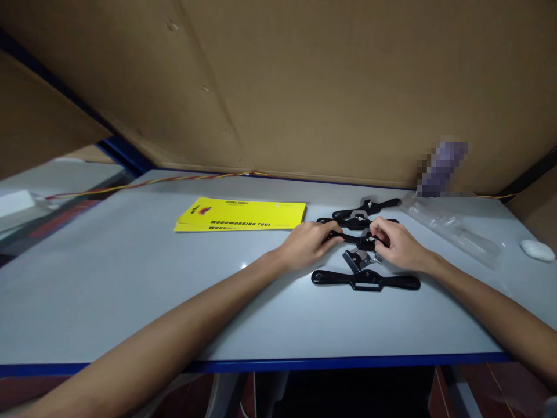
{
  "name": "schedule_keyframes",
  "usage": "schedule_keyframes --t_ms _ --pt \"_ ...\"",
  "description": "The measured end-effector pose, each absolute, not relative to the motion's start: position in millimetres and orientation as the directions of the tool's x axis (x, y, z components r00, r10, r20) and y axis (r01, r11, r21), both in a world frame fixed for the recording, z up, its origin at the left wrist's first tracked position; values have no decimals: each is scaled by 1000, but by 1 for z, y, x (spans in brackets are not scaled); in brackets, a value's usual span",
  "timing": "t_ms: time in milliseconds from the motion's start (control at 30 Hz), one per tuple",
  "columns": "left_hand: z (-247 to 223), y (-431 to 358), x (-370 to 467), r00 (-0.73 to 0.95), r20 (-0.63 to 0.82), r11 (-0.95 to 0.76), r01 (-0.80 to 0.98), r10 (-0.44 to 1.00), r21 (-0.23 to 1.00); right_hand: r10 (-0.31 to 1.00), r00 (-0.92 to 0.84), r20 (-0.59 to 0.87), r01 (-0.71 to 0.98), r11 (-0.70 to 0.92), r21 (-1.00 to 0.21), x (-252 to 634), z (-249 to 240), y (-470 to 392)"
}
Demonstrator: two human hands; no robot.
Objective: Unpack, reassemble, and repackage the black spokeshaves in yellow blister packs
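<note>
My left hand (pixel 308 245) is closed round the left handle of a black spokeshave (pixel 350 237), which lies in the middle of a row of them. At that tool's right end my right hand (pixel 399 246) is closed, fingers curled by its centre and hiding the right handle. Nearer me, a loose black cap piece (pixel 355 261) with small metal parts lies just in front of the held tool. A bare spokeshave body (pixel 366 281) with an open slot is closest to me. Two more spokeshaves, a rear one (pixel 368 208) and one just behind the held tool (pixel 359 222), lie beyond.
Yellow printed cards (pixel 241 215) are stacked left of the tools. Clear plastic packaging (pixel 452 229) lies at the right, with a white mouse-like object (pixel 538 250) beyond it. A cardboard wall (pixel 304 93) rises behind the grey table (pixel 143 278); a twisted cable (pixel 174 179) runs along its back.
</note>
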State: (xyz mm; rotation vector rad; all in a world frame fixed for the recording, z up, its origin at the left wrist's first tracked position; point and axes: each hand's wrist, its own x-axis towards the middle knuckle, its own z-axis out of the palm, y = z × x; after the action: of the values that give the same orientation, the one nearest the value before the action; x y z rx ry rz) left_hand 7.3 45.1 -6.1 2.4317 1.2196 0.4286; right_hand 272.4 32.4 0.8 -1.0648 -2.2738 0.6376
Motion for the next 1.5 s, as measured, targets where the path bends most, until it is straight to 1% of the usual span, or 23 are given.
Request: schedule_keyframes --t_ms 67,133,200,267,367,500,700,1133,1233,1433,1500 --pt "-6 45 7 579 92 -547 691 810 472 822 -505 262 489 523 -698 273 1 33" --pt "-6 45 6 580 86 -546 691 810 474 847 -469 251 475 482 -736 272 0 34" --pt "-7 45 6 577 85 -544 696 812 468 852 -455 259 512 488 -707 270 -1 35" --pt "-7 45 6 572 84 -541 703 816 461 840 -458 292 560 528 -639 268 -3 35" --pt "-7 45 6 569 83 -539 709 818 455 809 -485 331 574 581 -578 268 -3 34" --pt "-7 44 6 571 81 -542 710 817 449 790 -512 336 541 601 -589 271 -2 33" --pt "-7 44 7 576 87 -548 706 813 449 784 -528 327 571 613 -546 272 -4 33" --pt "-7 44 6 592 102 -568 689 799 451 771 -536 345 553 629 -547 271 -4 32" --pt "-7 44 5 597 119 -578 679 794 453 762 -556 333 559 639 -529 270 -3 32" --pt "-6 43 7 585 85 -557 705 807 438 755 -573 319 608 653 -451 270 -4 30" --pt "-6 43 7 584 80 -555 709 808 435 750 -578 322 608 659 -443 271 -4 30"
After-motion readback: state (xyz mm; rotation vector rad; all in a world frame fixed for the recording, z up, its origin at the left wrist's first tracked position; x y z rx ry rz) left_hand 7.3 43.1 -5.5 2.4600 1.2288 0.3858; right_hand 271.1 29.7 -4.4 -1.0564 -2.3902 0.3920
